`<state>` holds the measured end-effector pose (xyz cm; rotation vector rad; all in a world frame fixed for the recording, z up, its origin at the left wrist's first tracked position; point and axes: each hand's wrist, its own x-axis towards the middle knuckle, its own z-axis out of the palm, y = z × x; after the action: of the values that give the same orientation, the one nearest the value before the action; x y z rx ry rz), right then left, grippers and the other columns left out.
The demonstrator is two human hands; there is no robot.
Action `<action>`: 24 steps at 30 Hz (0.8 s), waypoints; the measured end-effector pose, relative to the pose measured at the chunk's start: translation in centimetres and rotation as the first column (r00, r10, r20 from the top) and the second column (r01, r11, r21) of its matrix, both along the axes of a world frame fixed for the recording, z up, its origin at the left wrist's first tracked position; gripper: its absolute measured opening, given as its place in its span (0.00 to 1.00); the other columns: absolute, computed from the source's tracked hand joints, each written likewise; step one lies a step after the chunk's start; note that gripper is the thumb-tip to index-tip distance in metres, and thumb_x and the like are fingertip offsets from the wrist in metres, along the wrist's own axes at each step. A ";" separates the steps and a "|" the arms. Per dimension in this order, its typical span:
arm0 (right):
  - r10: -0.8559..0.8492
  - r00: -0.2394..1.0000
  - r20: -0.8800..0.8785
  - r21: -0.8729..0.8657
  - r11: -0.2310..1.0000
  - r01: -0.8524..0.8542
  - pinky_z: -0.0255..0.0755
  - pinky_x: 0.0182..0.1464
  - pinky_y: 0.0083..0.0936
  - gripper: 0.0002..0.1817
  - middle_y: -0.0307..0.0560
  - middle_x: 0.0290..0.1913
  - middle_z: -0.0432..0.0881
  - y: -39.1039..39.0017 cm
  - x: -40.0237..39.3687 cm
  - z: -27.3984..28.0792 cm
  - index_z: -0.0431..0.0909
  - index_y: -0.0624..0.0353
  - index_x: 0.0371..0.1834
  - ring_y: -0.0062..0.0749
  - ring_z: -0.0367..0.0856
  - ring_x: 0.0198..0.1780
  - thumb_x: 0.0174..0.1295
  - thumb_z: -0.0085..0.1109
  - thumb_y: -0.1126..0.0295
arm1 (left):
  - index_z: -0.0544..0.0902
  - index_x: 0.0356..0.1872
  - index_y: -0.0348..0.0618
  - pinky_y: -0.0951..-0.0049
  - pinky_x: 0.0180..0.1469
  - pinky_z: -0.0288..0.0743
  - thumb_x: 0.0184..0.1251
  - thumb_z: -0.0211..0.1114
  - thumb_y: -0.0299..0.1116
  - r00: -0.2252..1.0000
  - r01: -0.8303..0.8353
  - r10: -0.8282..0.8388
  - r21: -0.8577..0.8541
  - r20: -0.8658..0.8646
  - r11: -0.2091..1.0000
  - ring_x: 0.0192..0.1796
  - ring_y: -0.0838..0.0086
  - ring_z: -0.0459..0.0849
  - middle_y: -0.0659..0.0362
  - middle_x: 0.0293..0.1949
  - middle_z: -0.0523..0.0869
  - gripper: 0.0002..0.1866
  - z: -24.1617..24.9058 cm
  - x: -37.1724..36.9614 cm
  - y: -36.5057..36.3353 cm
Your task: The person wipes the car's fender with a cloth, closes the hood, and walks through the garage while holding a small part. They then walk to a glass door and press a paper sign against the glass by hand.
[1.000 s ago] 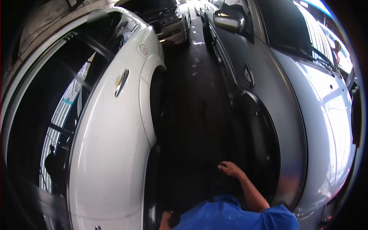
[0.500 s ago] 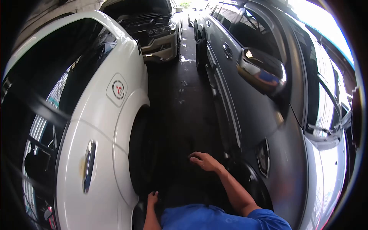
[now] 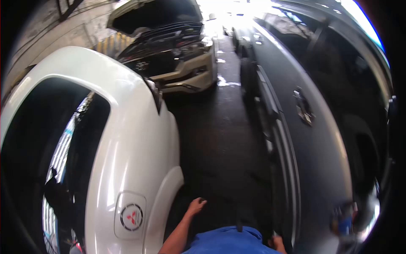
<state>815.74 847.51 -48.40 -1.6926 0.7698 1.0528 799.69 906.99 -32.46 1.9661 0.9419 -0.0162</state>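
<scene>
My left hand (image 3: 196, 206) hangs low beside the rear wheel arch of a white car (image 3: 127, 156), apart from its body. Its fingers are curled, and a small dark patch shows at them; I cannot make out what they hold, if anything. My right hand (image 3: 278, 243) is down at the bottom edge, close to the lower side of a dark grey car (image 3: 292, 139). Its fingers are mostly hidden and blurred. The white car's fuel flap (image 3: 130, 215) carries a round badge with a red emblem.
I stand in a narrow dark aisle (image 3: 220, 135) between the two cars. Ahead on the left, a beige car (image 3: 177, 63) has its hood (image 3: 156, 17) raised. A running board (image 3: 283, 156) lines the grey car's side. A wall (image 3: 38, 25) rises behind the white car.
I have moved forward along the aisle; the white car's door handle and the grey car's mirror have left view. My left hand has swung forward, and my right hand has dropped back.
</scene>
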 end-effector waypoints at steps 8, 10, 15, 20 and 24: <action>0.822 0.568 0.053 -0.437 0.530 -0.727 0.80 0.48 0.46 0.17 0.66 0.40 0.83 22.6 25.2 -2.6 0.83 0.66 0.40 0.53 0.86 0.43 0.63 0.57 0.60 | 0.84 0.53 0.42 0.58 0.58 0.77 0.70 0.61 0.51 0.981 0.064 -0.074 -0.061 -0.177 0.996 0.56 0.54 0.84 0.47 0.51 0.87 0.23 -3.7 25.2 17.0; 0.943 0.292 0.161 -0.547 0.332 -0.769 0.79 0.51 0.46 0.19 0.69 0.44 0.84 30.9 35.1 -3.7 0.85 0.67 0.40 0.55 0.86 0.46 0.61 0.59 0.58 | 0.84 0.53 0.43 0.58 0.59 0.77 0.70 0.61 0.53 0.986 0.093 -0.101 -0.064 -0.133 0.994 0.56 0.53 0.84 0.47 0.52 0.87 0.24 -2.2 31.0 21.0; 0.832 -0.001 0.554 -0.561 0.373 -0.739 0.73 0.50 0.52 0.18 0.71 0.41 0.81 60.2 61.1 12.1 0.77 0.67 0.39 0.70 0.78 0.49 0.65 0.57 0.58 | 0.87 0.47 0.42 0.62 0.47 0.80 0.69 0.61 0.55 0.990 -0.077 0.082 -0.045 0.114 0.996 0.43 0.57 0.89 0.49 0.40 0.89 0.25 1.6 46.2 32.3; 0.524 0.160 0.837 -0.233 0.605 -0.761 0.75 0.37 0.29 0.14 0.48 0.33 0.85 86.3 79.0 22.9 0.82 0.63 0.45 0.33 0.83 0.34 0.70 0.56 0.62 | 0.85 0.42 0.40 0.75 0.26 0.73 0.73 0.61 0.51 0.912 -0.280 0.370 -0.389 0.178 0.878 0.23 0.80 0.79 0.60 0.27 0.84 0.21 5.2 60.8 43.4; 0.441 0.327 0.835 0.007 0.588 -0.809 0.74 0.36 0.22 0.18 0.41 0.33 0.84 101.0 87.0 23.0 0.81 0.64 0.48 0.23 0.80 0.32 0.72 0.54 0.58 | 0.85 0.44 0.39 0.75 0.26 0.73 0.72 0.62 0.48 0.894 -0.235 0.342 -0.345 0.290 0.908 0.22 0.80 0.78 0.61 0.27 0.84 0.20 3.3 72.4 55.1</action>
<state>902.76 948.49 -25.44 -1.8157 -0.7910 0.7454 872.06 962.13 -29.19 1.4670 0.9294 0.3297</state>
